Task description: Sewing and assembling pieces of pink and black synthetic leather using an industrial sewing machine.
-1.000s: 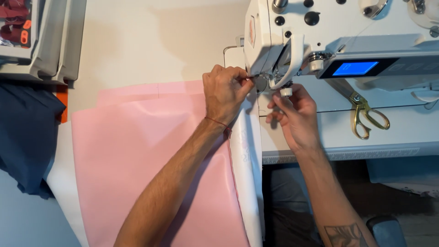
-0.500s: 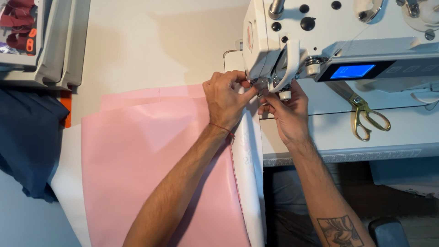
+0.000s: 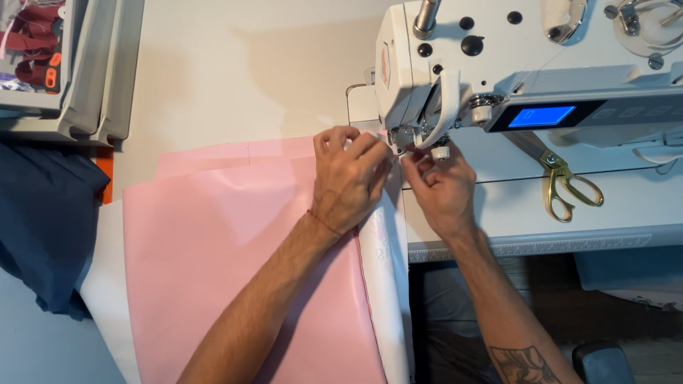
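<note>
Pink fabric (image 3: 235, 242) pinched by left hand (image 3: 348, 181) and right hand (image 3: 441, 188) (under white sewing machine (image 3: 455, 64))

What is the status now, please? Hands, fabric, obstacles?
Left hand pressing pink fabric at the needle. Right hand pinching its edge under the sewing machine. Scissors lie apart.
</note>
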